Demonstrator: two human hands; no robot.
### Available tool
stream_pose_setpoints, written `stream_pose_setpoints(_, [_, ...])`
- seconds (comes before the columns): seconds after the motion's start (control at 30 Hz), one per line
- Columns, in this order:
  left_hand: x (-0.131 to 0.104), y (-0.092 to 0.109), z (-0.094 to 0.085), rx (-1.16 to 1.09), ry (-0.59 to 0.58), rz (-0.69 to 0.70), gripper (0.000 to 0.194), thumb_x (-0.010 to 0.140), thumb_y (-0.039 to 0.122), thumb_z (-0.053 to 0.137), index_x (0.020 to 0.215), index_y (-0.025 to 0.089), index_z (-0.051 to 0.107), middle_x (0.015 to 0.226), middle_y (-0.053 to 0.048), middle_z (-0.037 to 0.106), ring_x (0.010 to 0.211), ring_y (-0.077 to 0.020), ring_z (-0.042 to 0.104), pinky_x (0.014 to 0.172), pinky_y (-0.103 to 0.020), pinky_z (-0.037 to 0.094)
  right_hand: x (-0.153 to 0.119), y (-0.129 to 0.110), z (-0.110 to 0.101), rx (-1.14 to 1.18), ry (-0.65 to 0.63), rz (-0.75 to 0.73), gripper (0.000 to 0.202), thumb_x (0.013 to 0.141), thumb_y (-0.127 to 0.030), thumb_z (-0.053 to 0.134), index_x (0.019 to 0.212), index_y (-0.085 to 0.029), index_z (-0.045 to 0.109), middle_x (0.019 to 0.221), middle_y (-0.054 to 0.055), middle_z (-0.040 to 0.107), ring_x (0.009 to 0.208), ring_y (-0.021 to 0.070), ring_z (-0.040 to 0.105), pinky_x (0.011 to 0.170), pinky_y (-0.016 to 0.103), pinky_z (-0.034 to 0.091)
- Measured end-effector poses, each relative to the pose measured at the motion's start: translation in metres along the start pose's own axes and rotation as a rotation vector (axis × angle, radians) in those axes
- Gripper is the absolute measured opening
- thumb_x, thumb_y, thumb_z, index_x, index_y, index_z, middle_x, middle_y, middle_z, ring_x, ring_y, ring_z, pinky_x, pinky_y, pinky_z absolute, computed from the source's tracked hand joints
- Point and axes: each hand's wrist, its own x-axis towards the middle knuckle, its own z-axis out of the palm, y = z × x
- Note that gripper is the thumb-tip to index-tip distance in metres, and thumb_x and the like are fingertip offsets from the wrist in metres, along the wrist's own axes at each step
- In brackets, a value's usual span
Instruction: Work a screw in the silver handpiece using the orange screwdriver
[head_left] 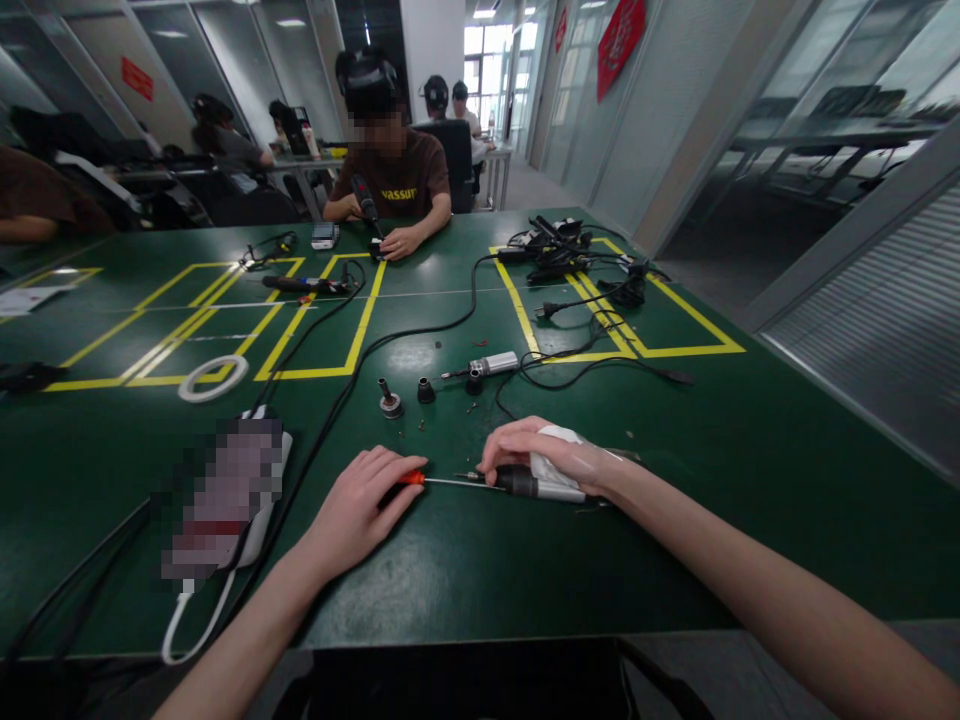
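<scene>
My left hand (366, 508) rests on the green table, its fingers closed round the orange-and-black handle of a screwdriver (411, 478). The thin steel shaft points right, lying along a black-and-silver cylindrical tool (551, 489). My right hand (536, 448) is curled over that tool, with fingertips at its black nose and a crumpled white tissue (555, 452) tucked in the palm. Beyond the hands lie a metal part with a stem (390, 402), a black cone-shaped cap (426, 390), another black cap (474, 382) and a second silver cylindrical tool (495, 363). Tiny screws (421, 425) are scattered near them.
On the left are a white power strip (262, 525), partly blurred, and a roll of white tape (213, 379). A black cable (409, 335) crosses the table towards a cable heap (551, 245). Opposite, a person (397, 185) holds a power screwdriver (366, 203).
</scene>
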Motion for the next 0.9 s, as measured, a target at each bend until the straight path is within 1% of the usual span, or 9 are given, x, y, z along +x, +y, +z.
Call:
stream_pose_setpoints(0.13, [-0.0009,0.0009,-0.0015,-0.048,0.016,-0.034,0.015,0.102,0.028,0.065,0.114,0.019,0.068,0.099,-0.006,0.075,0.091,-0.0225,0.069,0.082,-0.034,0.055,-0.0004,-0.0003,0.0,-0.007,-0.005,0.0,0.039,0.089,-0.048,0.08,0.09,-0.009,0.079,0.087,0.009,0.077,0.087,0.0198,0.071,0.091,0.034,0.051])
stream_pose_setpoints(0.2, [-0.0008,0.0011,-0.0017,-0.064,0.009,-0.042,0.01,0.103,0.025,0.062,0.109,0.02,0.068,0.097,-0.006,0.075,0.089,-0.0215,0.07,0.08,-0.033,0.056,-0.0003,-0.0006,-0.0003,-0.014,-0.007,0.0,0.038,0.089,-0.048,0.08,0.09,-0.01,0.079,0.086,0.009,0.077,0.087,0.0196,0.071,0.091,0.034,0.051])
stream_pose_setpoints(0.27, [-0.0004,0.0013,-0.0015,-0.067,0.005,-0.044,0.009,0.104,0.023,0.06,0.107,0.02,0.068,0.096,-0.005,0.075,0.088,-0.0209,0.07,0.079,-0.032,0.056,-0.0002,-0.0009,-0.0006,-0.019,-0.007,-0.002,0.039,0.089,-0.048,0.08,0.09,-0.01,0.079,0.086,0.009,0.077,0.086,0.0195,0.071,0.091,0.034,0.051])
stream_pose_setpoints(0.5, [0.0021,0.0024,-0.0018,-0.082,0.034,-0.032,0.011,0.104,0.024,0.06,0.106,0.02,0.07,0.1,-0.008,0.072,0.092,-0.0214,0.068,0.081,-0.032,0.058,0.0006,-0.0017,0.0009,-0.026,0.0,-0.006,0.039,0.087,-0.049,0.081,0.088,-0.01,0.08,0.084,0.009,0.077,0.083,0.019,0.071,0.089,0.033,0.051])
stream_pose_setpoints(0.73, [0.0003,0.0019,-0.0019,-0.038,0.067,-0.017,0.017,0.105,0.027,0.059,0.111,0.021,0.073,0.104,-0.008,0.071,0.094,-0.0216,0.07,0.084,-0.032,0.059,0.001,-0.0026,0.0012,-0.033,0.007,0.005,0.04,0.087,-0.05,0.081,0.088,-0.01,0.08,0.084,0.009,0.077,0.083,0.0188,0.07,0.089,0.033,0.051])
stream_pose_setpoints(0.9, [-0.0003,0.0018,-0.0016,-0.017,0.036,-0.03,0.02,0.106,0.028,0.058,0.116,0.021,0.073,0.104,-0.009,0.072,0.093,-0.0213,0.07,0.083,-0.032,0.059,0.0002,-0.0041,0.0023,-0.047,0.005,-0.004,0.04,0.086,-0.05,0.081,0.087,-0.01,0.08,0.083,0.008,0.076,0.083,0.0187,0.07,0.09,0.033,0.051])
